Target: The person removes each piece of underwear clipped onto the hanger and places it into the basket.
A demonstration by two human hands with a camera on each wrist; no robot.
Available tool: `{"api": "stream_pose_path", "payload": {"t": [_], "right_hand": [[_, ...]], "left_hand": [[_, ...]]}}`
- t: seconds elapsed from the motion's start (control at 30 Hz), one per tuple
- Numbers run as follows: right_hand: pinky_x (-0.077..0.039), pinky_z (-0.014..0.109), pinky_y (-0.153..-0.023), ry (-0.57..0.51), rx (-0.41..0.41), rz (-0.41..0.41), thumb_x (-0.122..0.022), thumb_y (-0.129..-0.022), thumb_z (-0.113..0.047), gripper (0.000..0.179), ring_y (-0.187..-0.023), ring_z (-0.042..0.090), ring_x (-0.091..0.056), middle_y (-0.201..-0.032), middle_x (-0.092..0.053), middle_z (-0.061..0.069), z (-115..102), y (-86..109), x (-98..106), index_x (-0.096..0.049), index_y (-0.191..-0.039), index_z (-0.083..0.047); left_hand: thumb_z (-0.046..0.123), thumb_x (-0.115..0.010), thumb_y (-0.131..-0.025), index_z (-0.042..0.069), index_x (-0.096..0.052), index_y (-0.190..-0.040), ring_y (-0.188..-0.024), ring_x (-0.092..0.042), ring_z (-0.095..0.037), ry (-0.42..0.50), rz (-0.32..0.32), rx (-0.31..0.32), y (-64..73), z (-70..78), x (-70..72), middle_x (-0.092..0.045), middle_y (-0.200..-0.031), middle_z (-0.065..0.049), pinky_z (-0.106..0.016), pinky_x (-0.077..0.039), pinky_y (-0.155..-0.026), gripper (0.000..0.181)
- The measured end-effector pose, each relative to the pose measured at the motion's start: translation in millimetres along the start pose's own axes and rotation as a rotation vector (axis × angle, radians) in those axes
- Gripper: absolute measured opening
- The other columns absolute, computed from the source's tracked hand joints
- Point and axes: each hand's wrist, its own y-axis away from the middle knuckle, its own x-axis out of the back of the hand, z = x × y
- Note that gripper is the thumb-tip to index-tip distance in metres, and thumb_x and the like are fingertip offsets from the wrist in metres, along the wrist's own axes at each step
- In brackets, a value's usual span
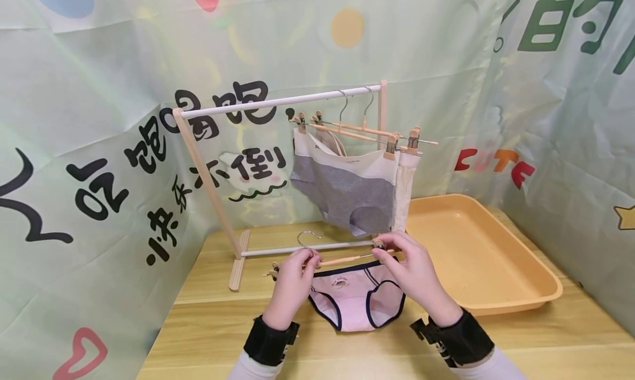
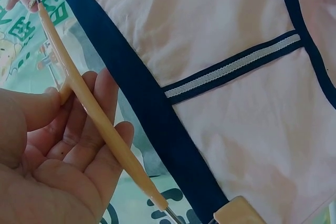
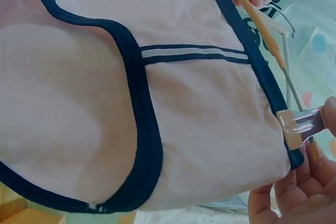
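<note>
A pink pair of underpants (image 1: 351,294) with navy trim hangs from a clip hanger (image 1: 342,261) low over the table. My left hand (image 1: 291,285) pinches the hanger at its middle, just below the metal hook (image 1: 308,234); in the left wrist view the thumb lies against the wooden bar (image 2: 97,111). At the bar's right end, the fingers and thumb of my right hand (image 1: 419,272) grip a clip (image 3: 302,127). That clip sits over the navy waistband (image 3: 262,80) near its corner. Another clip (image 2: 239,212) overlaps the waistband's left end in the left wrist view.
Behind my hands stands a small garment rack (image 1: 278,100). Grey-and-white underpants (image 1: 342,187) and a pale garment (image 1: 405,187) hang there on clip hangers. A yellow tray (image 1: 496,258) lies on the wooden table (image 1: 198,336) to the right. Printed cloth (image 1: 416,54) surrounds the table.
</note>
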Motion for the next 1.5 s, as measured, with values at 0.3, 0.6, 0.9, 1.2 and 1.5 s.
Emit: {"api": "stream_pose_path", "payload": {"t": [0.3, 0.6, 0.9, 1.2, 1.5], "right_hand": [[-0.055, 0.041, -0.064, 0.016, 0.003, 0.018, -0.074, -0.079, -0.006, 0.018, -0.081, 0.011, -0.06, -0.087, -0.066, 0.006, -17, -1.8, 4, -0.069, -0.097, -0.007], [-0.054, 0.041, -0.064, 0.015, 0.023, 0.029, -0.074, -0.078, -0.002, 0.017, -0.079, 0.012, -0.059, -0.086, -0.067, 0.01, -39, -5.1, 10, -0.069, -0.094, -0.002], [-0.052, 0.039, -0.064, 0.009, 0.034, 0.044, -0.074, -0.078, -0.002, 0.015, -0.077, 0.012, -0.058, -0.083, -0.066, 0.008, -39, -5.2, 10, -0.069, -0.092, -0.007], [-0.051, 0.037, -0.066, 0.004, 0.039, 0.053, -0.073, -0.079, -0.002, 0.014, -0.078, 0.012, -0.058, -0.084, -0.067, 0.009, -38, -4.6, 9, -0.069, -0.092, -0.005], [-0.052, 0.037, -0.066, 0.0, 0.048, 0.067, -0.073, -0.079, -0.001, 0.013, -0.078, 0.013, -0.059, -0.084, -0.067, 0.01, -37, -4.3, 8, -0.07, -0.091, -0.005]], "left_hand": [[0.01, -0.061, -0.091, 0.011, -0.065, -0.083, -0.079, -0.062, -0.008, 0.002, -0.009, 0.021, 0.7, 0.9, -0.8, -0.067, -0.081, -0.002, -0.033, -0.059, -0.072, 0.009], [0.011, -0.061, -0.092, 0.011, -0.066, -0.084, -0.08, -0.062, -0.008, 0.003, -0.013, 0.029, 1.6, 0.6, -0.7, -0.067, -0.082, -0.001, -0.034, -0.059, -0.072, 0.009], [0.012, -0.06, -0.092, 0.008, -0.066, -0.085, -0.081, -0.062, -0.009, -0.003, -0.025, 0.021, 2.5, 1.4, 0.0, -0.068, -0.083, -0.002, -0.035, -0.058, -0.071, 0.01], [0.012, -0.06, -0.092, 0.008, -0.067, -0.086, -0.082, -0.063, -0.009, -0.003, -0.022, 0.015, 2.2, 0.7, 0.3, -0.068, -0.083, -0.002, -0.036, -0.058, -0.072, 0.01], [0.013, -0.06, -0.092, 0.01, -0.066, -0.084, -0.078, -0.062, -0.008, -0.003, -0.013, 0.003, 1.3, 0.2, -0.5, -0.067, -0.079, -0.001, -0.034, -0.058, -0.07, 0.01]]}}
